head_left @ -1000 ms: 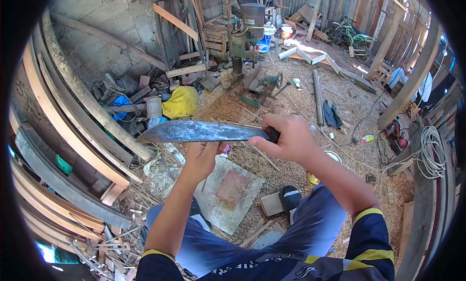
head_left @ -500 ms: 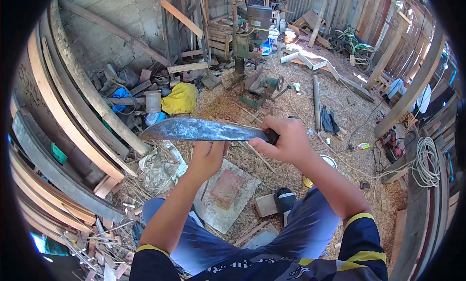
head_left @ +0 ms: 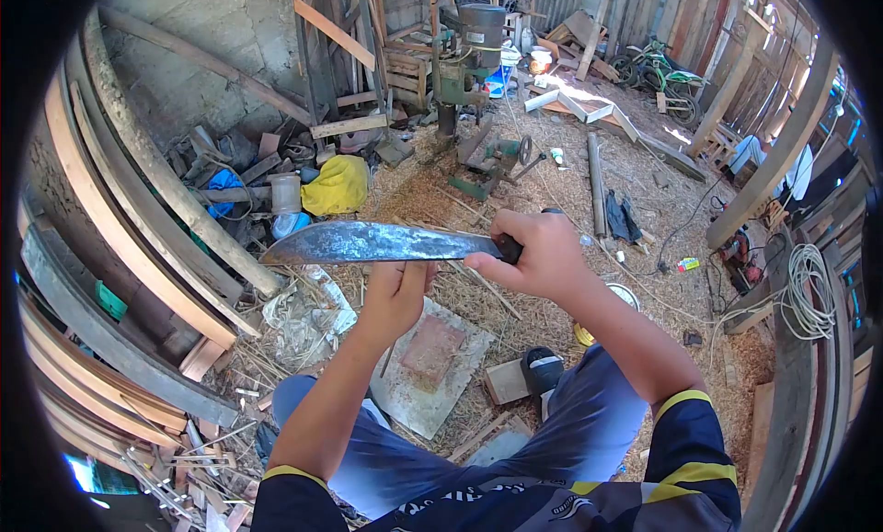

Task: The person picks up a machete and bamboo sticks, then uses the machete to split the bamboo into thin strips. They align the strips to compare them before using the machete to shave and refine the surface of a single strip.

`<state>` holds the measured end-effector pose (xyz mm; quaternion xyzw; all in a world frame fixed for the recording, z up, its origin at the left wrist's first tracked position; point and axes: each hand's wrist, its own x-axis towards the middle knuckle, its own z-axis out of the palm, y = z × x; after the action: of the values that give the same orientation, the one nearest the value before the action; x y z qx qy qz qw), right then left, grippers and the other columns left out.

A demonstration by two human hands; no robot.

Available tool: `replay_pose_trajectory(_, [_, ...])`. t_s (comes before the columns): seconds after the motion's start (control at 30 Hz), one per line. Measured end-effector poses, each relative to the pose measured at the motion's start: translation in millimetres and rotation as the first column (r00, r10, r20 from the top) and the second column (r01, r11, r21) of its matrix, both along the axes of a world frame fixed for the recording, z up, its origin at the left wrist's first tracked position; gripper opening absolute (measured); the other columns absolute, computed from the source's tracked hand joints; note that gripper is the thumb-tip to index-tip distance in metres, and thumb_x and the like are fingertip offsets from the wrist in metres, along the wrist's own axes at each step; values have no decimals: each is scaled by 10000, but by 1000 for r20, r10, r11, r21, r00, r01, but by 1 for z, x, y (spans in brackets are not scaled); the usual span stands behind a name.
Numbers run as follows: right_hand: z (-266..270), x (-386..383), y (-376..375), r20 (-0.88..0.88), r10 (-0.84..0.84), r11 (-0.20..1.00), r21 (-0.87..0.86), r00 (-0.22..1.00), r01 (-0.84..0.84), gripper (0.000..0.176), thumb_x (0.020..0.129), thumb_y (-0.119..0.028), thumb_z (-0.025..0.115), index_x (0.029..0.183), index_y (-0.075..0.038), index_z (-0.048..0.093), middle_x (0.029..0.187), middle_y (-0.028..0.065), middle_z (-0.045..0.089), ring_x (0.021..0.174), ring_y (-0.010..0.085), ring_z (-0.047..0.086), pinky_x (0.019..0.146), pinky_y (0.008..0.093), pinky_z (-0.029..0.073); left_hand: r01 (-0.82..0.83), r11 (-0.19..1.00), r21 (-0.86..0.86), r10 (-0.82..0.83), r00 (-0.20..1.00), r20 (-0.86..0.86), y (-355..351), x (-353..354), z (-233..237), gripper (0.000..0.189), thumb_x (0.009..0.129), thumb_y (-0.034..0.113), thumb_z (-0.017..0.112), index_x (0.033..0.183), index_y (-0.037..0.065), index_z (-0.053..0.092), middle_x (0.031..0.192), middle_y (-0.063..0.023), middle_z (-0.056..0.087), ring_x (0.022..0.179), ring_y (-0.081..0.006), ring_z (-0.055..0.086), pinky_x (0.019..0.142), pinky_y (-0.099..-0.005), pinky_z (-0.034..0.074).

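A machete [head_left: 368,242] with a worn, patchy grey blade is held level in front of me, its broad rounded tip pointing left. My right hand [head_left: 543,251] is closed around the dark handle [head_left: 509,249], with the thumb lying along the near side. Beneath and behind the middle of the blade, my left hand [head_left: 395,297] has its fingers curled. The blade covers the fingertips, so what they grip cannot be made out. Below the hands, a reddish square block [head_left: 434,353] rests on a pale slab [head_left: 460,380] on the ground between my legs.
Curved timber planks [head_left: 138,201] lean along the left side. A green metal machine [head_left: 483,169] stands ahead on sawdust. Near the wall are a yellow sack [head_left: 338,186] and scrap. At right are a wooden post [head_left: 782,146] and coiled cable [head_left: 809,293]; a small motorbike [head_left: 667,77] stands far back.
The view has shifted slightly. The machete and both hands keep almost the same pose, with the right hand a little further left and higher in view.
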<state>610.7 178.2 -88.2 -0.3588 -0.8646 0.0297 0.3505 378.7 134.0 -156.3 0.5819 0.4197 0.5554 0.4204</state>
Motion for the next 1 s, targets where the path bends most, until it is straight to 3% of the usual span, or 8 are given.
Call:
replay_pose_trajectory(0.37, [-2, -4, 0, 15, 8, 1000, 5, 1000, -8, 549, 795, -635, 765, 722, -111, 618, 567, 75, 583, 528, 314, 636, 509, 415, 475, -2, 1000, 0, 2, 1000, -14, -4, 0, 6, 232, 1095, 119, 430, 956, 25, 591, 745, 14, 527, 657, -66, 485, 588, -270, 402])
replay_pose_trajectory(0.67, [2, -5, -3, 31, 0, 1000, -8, 1000, 0, 547, 788, -643, 765, 728, -117, 627, 563, 76, 581, 530, 318, 635, 513, 419, 472, -28, 995, 98, 37, 995, -93, -5, -1, 6, 216, 1076, 88, 432, 961, 20, 602, 754, 4, 537, 677, -80, 498, 602, -288, 406])
replay_pose_trajectory(0.77, [0, -7, -2, 25, 4, 1000, 14, 1000, -5, 582, 793, -673, 752, 694, -112, 627, 551, 84, 594, 513, 313, 638, 501, 410, 485, -34, 998, 61, 41, 993, -112, -5, -4, 2, 225, 1058, 64, 437, 940, 8, 620, 767, -17, 562, 693, -96, 523, 619, -301, 420])
replay_pose_trajectory(1.0, [-9, -9, 5, 73, 44, 998, 39, 996, -47, 668, 791, -754, 696, 666, -106, 594, 545, 102, 591, 506, 335, 633, 507, 433, 487, -131, 961, 242, 176, 969, -176, -9, 2, -13, 172, 998, 10, 488, 949, -17, 651, 801, -80, 622, 732, -180, 591, 670, -358, 466])
